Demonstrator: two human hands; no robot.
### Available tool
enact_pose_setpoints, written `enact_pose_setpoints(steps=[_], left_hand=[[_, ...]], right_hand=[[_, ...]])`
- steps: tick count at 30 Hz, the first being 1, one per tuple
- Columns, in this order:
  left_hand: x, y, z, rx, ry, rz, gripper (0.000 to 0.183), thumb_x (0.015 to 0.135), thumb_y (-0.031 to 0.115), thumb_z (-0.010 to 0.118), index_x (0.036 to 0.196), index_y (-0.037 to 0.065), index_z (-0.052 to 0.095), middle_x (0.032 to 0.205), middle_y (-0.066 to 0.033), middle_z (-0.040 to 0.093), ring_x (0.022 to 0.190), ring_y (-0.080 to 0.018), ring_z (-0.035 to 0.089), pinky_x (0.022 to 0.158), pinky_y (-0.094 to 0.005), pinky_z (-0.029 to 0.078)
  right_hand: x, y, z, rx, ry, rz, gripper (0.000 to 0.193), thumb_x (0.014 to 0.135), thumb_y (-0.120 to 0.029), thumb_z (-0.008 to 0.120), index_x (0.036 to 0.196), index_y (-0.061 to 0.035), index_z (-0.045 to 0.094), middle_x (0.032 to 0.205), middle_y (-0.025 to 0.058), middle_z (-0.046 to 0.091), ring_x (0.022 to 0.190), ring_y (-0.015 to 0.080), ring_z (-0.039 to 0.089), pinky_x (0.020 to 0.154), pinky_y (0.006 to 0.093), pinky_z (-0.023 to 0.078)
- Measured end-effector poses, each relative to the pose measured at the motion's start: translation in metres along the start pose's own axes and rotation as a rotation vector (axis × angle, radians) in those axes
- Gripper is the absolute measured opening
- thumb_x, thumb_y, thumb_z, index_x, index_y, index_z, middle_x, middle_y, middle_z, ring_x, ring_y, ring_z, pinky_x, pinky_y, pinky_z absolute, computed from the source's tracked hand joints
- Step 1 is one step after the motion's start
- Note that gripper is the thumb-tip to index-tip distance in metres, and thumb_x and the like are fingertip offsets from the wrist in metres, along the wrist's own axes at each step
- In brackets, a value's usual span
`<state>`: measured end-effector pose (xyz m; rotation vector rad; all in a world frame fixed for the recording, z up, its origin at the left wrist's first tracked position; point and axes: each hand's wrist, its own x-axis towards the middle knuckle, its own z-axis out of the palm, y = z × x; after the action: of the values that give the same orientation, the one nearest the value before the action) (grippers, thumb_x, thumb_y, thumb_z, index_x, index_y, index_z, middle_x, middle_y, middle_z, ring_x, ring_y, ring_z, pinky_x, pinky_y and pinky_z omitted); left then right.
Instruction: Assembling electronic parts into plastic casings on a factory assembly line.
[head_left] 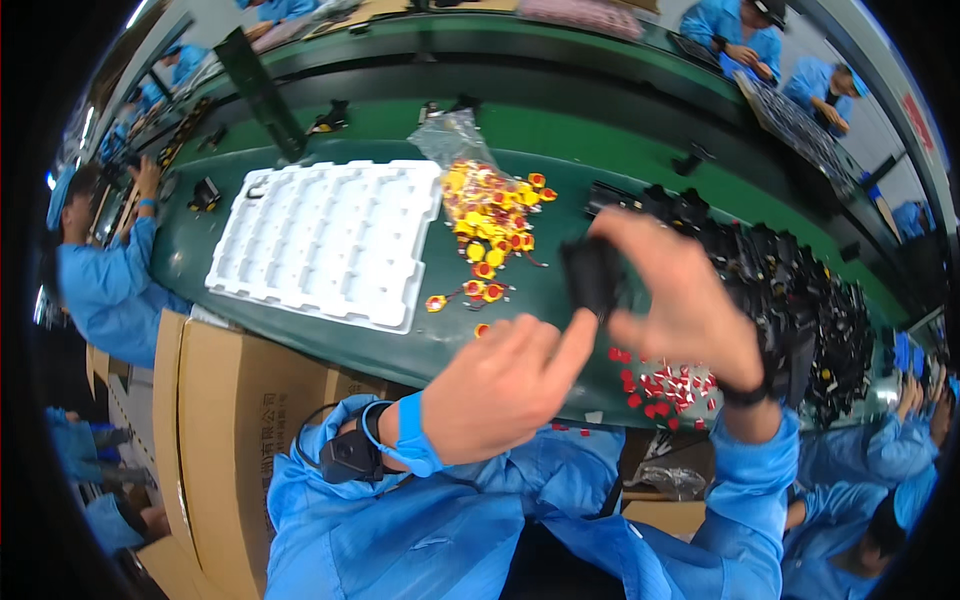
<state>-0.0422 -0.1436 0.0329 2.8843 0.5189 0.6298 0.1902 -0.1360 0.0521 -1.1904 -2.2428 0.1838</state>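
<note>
My right hand (pixel 682 300) grips a black plastic part (pixel 590 276) between thumb and fingers, held up over the green table; motion blurs both, so its exact kind is unclear. My left hand (pixel 505 385) comes in from the lower left with its fingers curled. Its index finger reaches to the lower end of the black part and seems to touch it. Whatever may be inside the left fingers is hidden. Beyond my hands lies a pile of small yellow-and-red round parts with wires (pixel 485 215). Small red pieces (pixel 670 385) are scattered beneath my right wrist.
A white moulded tray (pixel 325 240) lies at the left. Many black parts (pixel 800 300) are heaped at the right. A clear plastic bag (pixel 452 135) sits behind the yellow pile. Cardboard boxes (pixel 225 420) stand at the near left. Co-workers in blue sit around.
</note>
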Motion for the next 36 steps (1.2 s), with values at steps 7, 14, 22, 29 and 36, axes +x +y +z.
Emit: enact_pose_setpoints(steps=[7,14,22,29,36], left_hand=[[-0.075,-0.056,-0.026,-0.048,0.080,-0.548,0.020,0.085,0.008,0.065,0.104,0.002,0.061,0.074,-0.0178,0.061,0.068,-0.0385,0.060,0.060,-0.0453,0.047],[-0.124,-0.170,-0.080,0.362,0.016,-0.894,0.012,0.086,0.016,0.060,0.092,0.005,0.063,0.080,-0.0189,0.065,0.078,-0.0394,0.064,0.067,-0.0505,0.049],[-0.200,-0.407,-0.106,0.743,-0.457,-0.949,0.049,0.078,-0.001,0.064,0.125,0.012,0.061,0.127,-0.0171,0.056,0.115,-0.0373,0.055,0.084,-0.0509,0.052],[-0.223,-0.434,-0.081,0.900,-0.219,-0.595,0.038,0.086,0.000,0.056,0.124,0.003,0.055,0.127,-0.0200,0.054,0.120,-0.0362,0.051,0.096,-0.0474,0.044],[-0.161,-0.340,-0.121,0.554,0.146,-0.711,0.023,0.089,0.009,0.056,0.107,-0.002,0.047,0.089,-0.0229,0.062,0.083,-0.0436,0.060,0.072,-0.0498,0.048]], right_hand=[[0.103,0.220,0.028,-0.474,-0.004,0.372,0.067,0.069,-0.029,0.079,0.125,-0.0011,0.055,0.108,0.0256,0.065,0.103,0.0424,0.063,0.088,0.0471,0.051],[0.076,0.259,0.032,-0.467,-0.236,0.596,0.090,0.070,-0.027,0.081,0.148,-0.0103,0.040,0.143,0.0292,0.045,0.136,0.0434,0.042,0.111,0.0492,0.036],[0.069,0.062,-0.002,-0.150,-0.026,0.042,0.058,0.077,0.001,0.065,0.134,-0.0003,0.052,0.143,0.0251,0.046,0.137,0.0417,0.041,0.113,0.0434,0.034],[-0.026,-0.035,-0.015,-0.103,-0.243,-0.070,0.050,0.066,0.003,0.071,0.114,0.0048,0.061,0.122,0.0260,0.055,0.129,0.0525,0.046,0.102,0.0579,0.043],[-0.070,-0.056,-0.009,0.157,-0.036,0.108,0.026,0.069,0.004,0.072,0.094,0.0055,0.067,0.103,0.0221,0.066,0.113,0.0451,0.062,0.092,0.0483,0.052]])
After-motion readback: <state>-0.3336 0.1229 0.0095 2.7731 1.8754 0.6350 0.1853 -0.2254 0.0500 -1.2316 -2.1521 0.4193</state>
